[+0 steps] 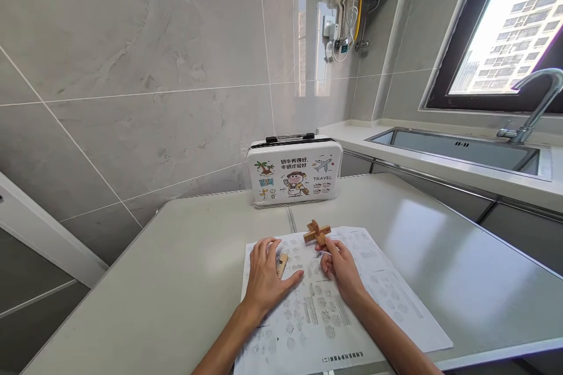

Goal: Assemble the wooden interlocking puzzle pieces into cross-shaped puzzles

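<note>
A small wooden cross-shaped puzzle [317,232] stands on a printed instruction sheet [352,304] on the pale table [176,281]. My right hand [341,266] pinches the puzzle from below and behind with its fingertips. My left hand [265,275] lies flat on the sheet, fingers spread, next to a loose wooden piece [282,263] that pokes out beside its thumb.
A white tin case with cartoon prints and the word TRAVEL [294,173] stands at the table's far edge against the tiled wall. To the right are a steel sink [461,149] with a tap [534,105] and a window [505,29].
</note>
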Available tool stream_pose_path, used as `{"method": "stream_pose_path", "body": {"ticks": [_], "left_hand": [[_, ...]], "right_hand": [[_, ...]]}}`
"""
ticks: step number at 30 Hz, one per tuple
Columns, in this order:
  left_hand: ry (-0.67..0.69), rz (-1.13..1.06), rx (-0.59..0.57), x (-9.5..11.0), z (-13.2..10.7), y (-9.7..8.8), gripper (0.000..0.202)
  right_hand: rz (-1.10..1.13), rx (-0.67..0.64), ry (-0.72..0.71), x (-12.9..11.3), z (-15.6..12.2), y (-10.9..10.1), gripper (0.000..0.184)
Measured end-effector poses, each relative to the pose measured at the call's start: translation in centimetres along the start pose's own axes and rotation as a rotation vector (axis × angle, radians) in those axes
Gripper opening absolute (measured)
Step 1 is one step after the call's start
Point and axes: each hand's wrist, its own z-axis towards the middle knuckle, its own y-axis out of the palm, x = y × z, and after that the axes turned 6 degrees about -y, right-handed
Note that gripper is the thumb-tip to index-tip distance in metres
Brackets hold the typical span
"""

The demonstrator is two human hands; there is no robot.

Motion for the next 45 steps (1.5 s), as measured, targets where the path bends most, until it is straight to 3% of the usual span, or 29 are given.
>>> {"method": "stream_pose_path", "body": {"ticks": [7,15,23,27,35,39,45], "left_hand": [[-0.084,0.113,0.040,-1.2,0.0,0.7,0.068],[-0.125,-0.115,-0.134,-1.2,-0.3,0.8,0.058],[-0.088,-0.329,-0.342,0.2,-0.3,-0.4,0.071],[-0.040,-0.311,-0.389,0.1,-0.2,-0.7,0.077],[0.079,-0.398,-0.453,-0.4,-0.3,0.0,0.093],[0.151,-0.323,-0.450,-0.9,-0.1,-0.4,0.101],[0.177,-0.202,-0.401,-1.3,0.6,-1.2,0.084]], "right_hand": [[0.195,0.159,0.009,-0.1,0.9,-1.5,0.045],[0.322,0.285,-0.001,0.0,1.8,-2.9,0.042],[0.312,0.310,-0.022,-0.1,2.1,-3.4,0.034],[0.222,0.225,-0.010,-0.3,1.5,-2.4,0.035],[-0.125,-0.162,-0.005,-0.1,-0.4,0.8,0.045],[-0.257,-0.276,-0.047,0.4,-0.8,1.1,0.047],[-0.336,-0.404,-0.044,0.4,-1.5,1.1,0.038]]}}
